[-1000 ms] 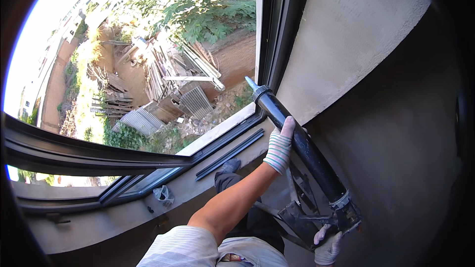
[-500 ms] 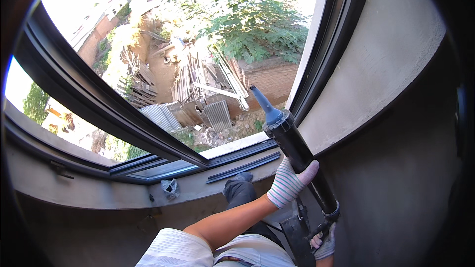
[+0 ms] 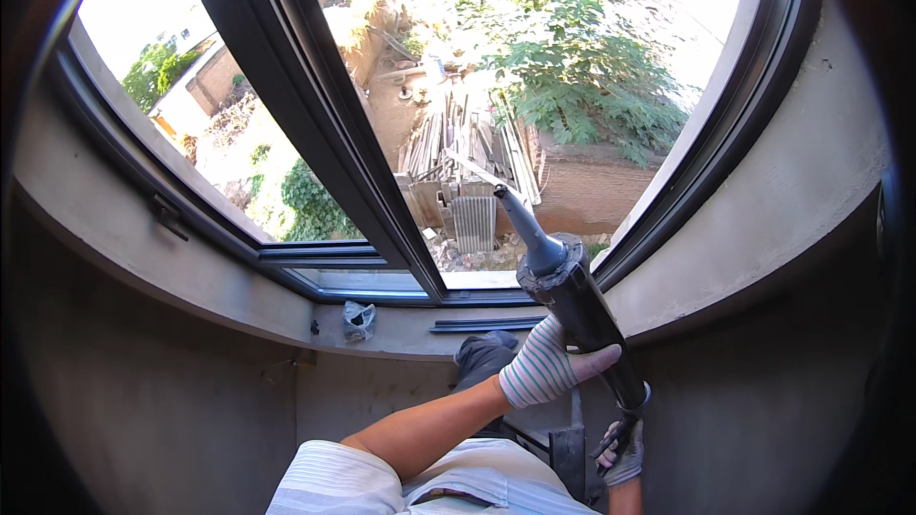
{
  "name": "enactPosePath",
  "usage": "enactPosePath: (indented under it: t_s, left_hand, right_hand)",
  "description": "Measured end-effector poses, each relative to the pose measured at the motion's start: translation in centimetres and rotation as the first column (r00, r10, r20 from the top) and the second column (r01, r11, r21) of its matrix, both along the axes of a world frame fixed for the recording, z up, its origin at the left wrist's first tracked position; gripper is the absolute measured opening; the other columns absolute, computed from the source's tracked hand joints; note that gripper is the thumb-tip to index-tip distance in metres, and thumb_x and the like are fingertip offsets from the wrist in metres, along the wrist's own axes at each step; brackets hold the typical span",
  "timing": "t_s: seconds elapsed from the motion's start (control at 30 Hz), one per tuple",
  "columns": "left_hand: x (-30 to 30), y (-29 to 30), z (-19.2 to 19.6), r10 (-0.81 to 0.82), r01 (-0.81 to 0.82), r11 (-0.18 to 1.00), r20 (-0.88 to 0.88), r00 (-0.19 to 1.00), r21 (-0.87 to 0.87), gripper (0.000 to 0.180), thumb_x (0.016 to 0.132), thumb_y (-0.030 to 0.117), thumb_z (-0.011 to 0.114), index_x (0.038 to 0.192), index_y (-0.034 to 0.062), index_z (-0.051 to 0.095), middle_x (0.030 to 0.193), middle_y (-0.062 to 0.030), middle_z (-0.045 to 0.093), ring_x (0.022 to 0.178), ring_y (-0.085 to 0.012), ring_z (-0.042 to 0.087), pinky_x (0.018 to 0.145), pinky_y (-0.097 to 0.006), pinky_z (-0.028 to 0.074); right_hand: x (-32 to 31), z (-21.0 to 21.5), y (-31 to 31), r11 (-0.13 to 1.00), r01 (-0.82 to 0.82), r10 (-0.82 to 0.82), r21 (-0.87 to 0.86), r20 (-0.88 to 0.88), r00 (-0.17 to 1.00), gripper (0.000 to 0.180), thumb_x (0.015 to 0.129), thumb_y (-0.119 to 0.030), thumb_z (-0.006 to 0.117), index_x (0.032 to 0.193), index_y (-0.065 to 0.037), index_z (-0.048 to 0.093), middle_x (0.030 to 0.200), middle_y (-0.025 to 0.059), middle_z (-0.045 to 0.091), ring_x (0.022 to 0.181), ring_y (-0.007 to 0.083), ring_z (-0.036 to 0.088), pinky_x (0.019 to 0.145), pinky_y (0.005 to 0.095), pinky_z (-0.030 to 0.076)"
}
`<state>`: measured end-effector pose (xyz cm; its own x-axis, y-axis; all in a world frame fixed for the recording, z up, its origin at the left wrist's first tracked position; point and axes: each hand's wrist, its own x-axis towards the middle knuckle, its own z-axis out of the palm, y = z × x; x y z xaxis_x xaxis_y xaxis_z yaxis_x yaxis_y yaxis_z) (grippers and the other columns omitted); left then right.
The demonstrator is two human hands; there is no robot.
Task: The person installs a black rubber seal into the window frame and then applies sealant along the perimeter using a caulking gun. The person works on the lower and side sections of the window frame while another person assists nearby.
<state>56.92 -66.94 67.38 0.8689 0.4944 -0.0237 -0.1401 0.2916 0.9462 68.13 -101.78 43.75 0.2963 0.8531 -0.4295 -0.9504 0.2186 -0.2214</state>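
Observation:
A black caulking gun (image 3: 587, 310) slants up and away from me, its grey-blue nozzle (image 3: 536, 240) pointing toward the window. Dark residue sits on the nozzle's tip. My left hand (image 3: 544, 367), in a white striped glove, is wrapped round the barrel with the thumb across its top. Lower down, at the rear end, my gloved right hand (image 3: 625, 458) grips the handle, and part of its fingers is hidden by the handle. The nozzle tip overlaps the outdoor view; I cannot tell if it touches anything.
Dark window frames (image 3: 324, 114) stand ahead, with a curved grey wall (image 3: 763, 229) at right. On the sill lie a crumpled plastic bag (image 3: 359, 321) and black strips (image 3: 485, 324). My dark trouser leg (image 3: 482, 362) reaches toward the sill. Outside, far below, are planks and a tree.
My view has swung, so the window and yard sit farther right and the frame looks more upright. Both hands keep their hold; the gun sits slightly lower in the picture.

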Motion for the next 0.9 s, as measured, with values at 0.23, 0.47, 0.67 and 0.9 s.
enactPosePath:
  t_s: [0.23,0.47,0.67,0.9]
  left_hand:
    - [-2.3,0.2,0.9,0.21,-0.209,0.967,-0.007,0.978,-0.147,0.044,0.088,0.027,0.083,0.118,0.0032,0.061,0.105,-0.0059,0.07,0.097,-0.0157,0.067,0.089,-0.031,0.056]
    - [-6.8,1.1,-1.0,0.467,-0.467,0.855,-0.06,0.882,-0.224,0.038,0.085,0.028,0.087,0.109,0.0064,0.066,0.096,-0.0018,0.069,0.086,-0.0096,0.064,0.077,-0.024,0.053]
    - [-6.0,3.2,-0.8,0.495,-0.49,0.843,-0.035,0.868,-0.222,0.042,0.082,0.034,0.089,0.105,0.0061,0.067,0.095,-0.0028,0.07,0.085,-0.0109,0.064,0.078,-0.025,0.054]
    - [-2.5,4.6,-0.6,0.302,-0.302,0.953,-0.014,0.953,-0.034,0.042,0.086,0.039,0.084,0.101,0.0029,0.068,0.089,-0.0032,0.069,0.08,-0.0119,0.064,0.074,-0.028,0.054]
  right_hand:
    - [-0.4,2.7,3.4,0.993,0.082,-0.056,-0.089,0.27,0.961,0.062,0.098,-0.064,0.053,0.109,-0.004,0.063,0.066,0.0043,0.059,0.043,0.0166,0.046,0.038,0.0311,0.037]
    - [0.7,3.8,3.7,0.992,0.041,0.021,-0.12,0.471,0.882,0.054,0.093,-0.054,0.068,0.114,-0.005,0.059,0.071,0.0058,0.06,0.049,0.0166,0.052,0.041,0.0305,0.042]
    - [-1.0,6.1,5.1,0.959,0.234,-0.081,-0.16,0.636,0.768,0.053,0.093,-0.058,0.069,0.087,-0.005,0.06,0.063,0.0038,0.054,0.044,0.0144,0.047,0.039,0.0282,0.037]
    - [-2.5,5.9,3.2,0.935,0.268,-0.099,-0.234,0.553,0.828,0.059,0.089,-0.065,0.067,0.079,-0.008,0.057,0.058,0.0022,0.051,0.042,0.0135,0.045,0.037,0.0286,0.037]
